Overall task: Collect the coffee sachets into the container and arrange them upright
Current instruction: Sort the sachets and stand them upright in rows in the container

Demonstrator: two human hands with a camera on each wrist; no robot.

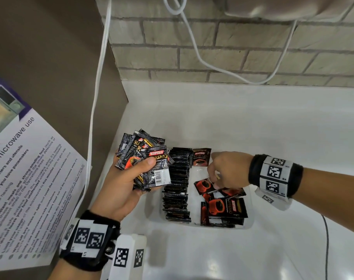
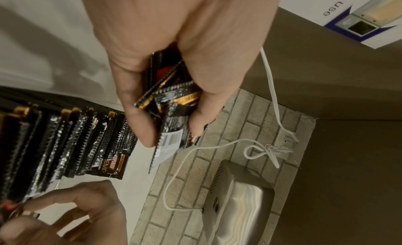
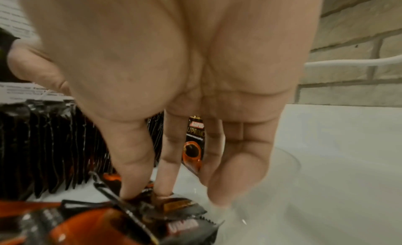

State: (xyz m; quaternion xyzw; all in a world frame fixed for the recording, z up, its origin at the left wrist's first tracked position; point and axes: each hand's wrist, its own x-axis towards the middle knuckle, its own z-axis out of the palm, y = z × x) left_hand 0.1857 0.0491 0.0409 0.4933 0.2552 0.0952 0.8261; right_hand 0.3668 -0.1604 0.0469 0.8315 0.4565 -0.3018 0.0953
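My left hand (image 1: 140, 165) grips a fanned bundle of black Kopiko coffee sachets (image 1: 149, 158) above the white counter, just left of the clear container (image 1: 251, 220). The left wrist view shows thumb and fingers clamped round that bundle (image 2: 172, 111). Inside the container a long row of sachets (image 1: 178, 184) stands upright along the left side. One sachet (image 1: 201, 157) stands at the far end. Several loose sachets (image 1: 225, 207) lie flat in the right half. My right hand (image 1: 213, 179) reaches down into it, straight fingertips (image 3: 128, 193) touching the loose sachets (image 3: 174, 204); its thumb stays apart.
A brick wall (image 1: 212, 47) with hanging white cables (image 1: 99, 87) backs the white counter (image 1: 253, 122). A brown panel with a microwave-use poster (image 1: 26, 168) stands at the left. A metal dispenser (image 2: 239, 205) hangs on the wall. A thin dark cable (image 1: 326, 249) crosses the counter at the right.
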